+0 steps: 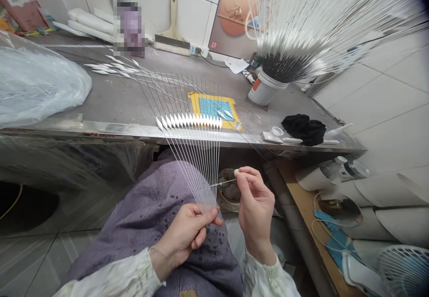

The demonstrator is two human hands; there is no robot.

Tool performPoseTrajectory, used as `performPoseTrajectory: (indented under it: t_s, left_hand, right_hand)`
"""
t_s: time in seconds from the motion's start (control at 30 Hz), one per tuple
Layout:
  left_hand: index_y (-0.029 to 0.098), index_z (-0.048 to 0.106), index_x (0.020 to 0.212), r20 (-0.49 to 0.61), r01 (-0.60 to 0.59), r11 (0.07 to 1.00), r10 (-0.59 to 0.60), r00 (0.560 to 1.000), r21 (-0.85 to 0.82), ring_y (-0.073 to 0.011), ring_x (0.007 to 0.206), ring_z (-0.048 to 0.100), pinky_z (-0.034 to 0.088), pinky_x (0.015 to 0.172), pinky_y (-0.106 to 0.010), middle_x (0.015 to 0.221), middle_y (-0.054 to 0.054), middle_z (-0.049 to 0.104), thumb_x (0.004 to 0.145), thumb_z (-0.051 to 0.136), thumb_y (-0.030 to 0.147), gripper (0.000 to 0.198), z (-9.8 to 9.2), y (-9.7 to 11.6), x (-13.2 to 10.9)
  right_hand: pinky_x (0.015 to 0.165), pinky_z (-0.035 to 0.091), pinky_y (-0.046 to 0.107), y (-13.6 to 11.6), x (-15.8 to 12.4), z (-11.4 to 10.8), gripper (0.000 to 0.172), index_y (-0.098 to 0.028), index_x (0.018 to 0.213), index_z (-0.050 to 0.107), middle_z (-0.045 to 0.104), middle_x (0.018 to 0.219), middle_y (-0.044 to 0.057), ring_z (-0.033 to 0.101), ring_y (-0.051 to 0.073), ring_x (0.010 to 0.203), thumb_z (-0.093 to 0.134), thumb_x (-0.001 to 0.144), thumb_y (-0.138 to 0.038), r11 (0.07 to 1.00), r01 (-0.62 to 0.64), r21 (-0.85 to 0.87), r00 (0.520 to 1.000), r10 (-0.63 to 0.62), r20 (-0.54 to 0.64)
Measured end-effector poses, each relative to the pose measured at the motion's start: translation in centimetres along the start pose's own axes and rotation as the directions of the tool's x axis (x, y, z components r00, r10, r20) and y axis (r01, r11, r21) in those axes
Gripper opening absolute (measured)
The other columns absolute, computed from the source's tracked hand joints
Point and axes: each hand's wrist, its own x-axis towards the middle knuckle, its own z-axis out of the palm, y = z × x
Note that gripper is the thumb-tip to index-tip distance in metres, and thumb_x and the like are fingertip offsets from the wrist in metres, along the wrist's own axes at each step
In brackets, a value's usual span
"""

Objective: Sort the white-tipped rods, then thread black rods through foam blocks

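My left hand (189, 230) is closed in front of my lap. Its thumb and fingers pinch the lower ends of a fan of fishing floats (192, 120), thin white stems with white spindle-shaped bodies and dark thin tips pointing away from me. The bodies line up in a row over the front edge of the workbench. To the right, my right hand (256, 194) is closed in a pinch on a thin, light strand (228, 181). That strand reaches left to the stems just above my left hand; whether it is thread or a fine stick I cannot make out.
The grey workbench (134, 100) has a metal front edge. More floats (110, 68) lie on it, beside a yellow-edged blue card (214, 107). A white bucket (264, 87) of long rods stands back right. A plastic bag (40, 82) lies left; black cloth (303, 128) right.
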Motion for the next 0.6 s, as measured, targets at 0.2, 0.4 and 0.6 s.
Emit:
performPoseTrajectory:
  t_s: [0.2,0.4,0.6]
  left_hand:
    - [0.010,0.066,0.069,0.014,0.002,1.000,-0.002,1.000,-0.003,-0.0018,0.025,0.023,0.007,0.032,-0.020,0.031,0.008,0.039,0.075,0.068,0.053,0.043,-0.2,-0.1,0.0]
    - [0.010,0.067,0.068,0.014,-0.005,1.000,0.005,1.000,0.002,-0.0013,0.025,0.023,0.008,0.032,-0.020,0.033,0.007,0.042,0.075,0.068,0.051,0.042,-0.2,0.1,-0.1]
    - [0.010,0.068,0.070,0.007,-0.007,1.000,0.007,1.000,0.017,-0.0009,0.026,0.024,0.008,0.033,-0.020,0.038,0.006,0.045,0.074,0.069,0.053,0.044,-0.3,-0.1,0.1]
  right_hand:
    - [0.079,0.044,0.031,-0.6,-0.1,0.3,0.008,-0.020,0.079,0.070,0.058,0.100,0.005,0.056,0.016,0.091,0.065,0.084,-0.023,0.993,0.047,-0.109,0.995,-0.038,0.087]
    - [0.077,0.045,0.031,-0.5,0.1,0.1,0.007,-0.020,0.080,0.069,0.059,0.099,0.005,0.057,0.017,0.091,0.065,0.085,-0.022,0.982,0.092,-0.165,0.993,-0.078,0.092]
    - [0.072,0.044,0.027,-0.2,0.6,-1.2,0.008,-0.019,0.078,0.069,0.059,0.098,0.004,0.057,0.014,0.086,0.067,0.084,-0.023,0.987,0.079,-0.139,0.997,-0.078,0.009]
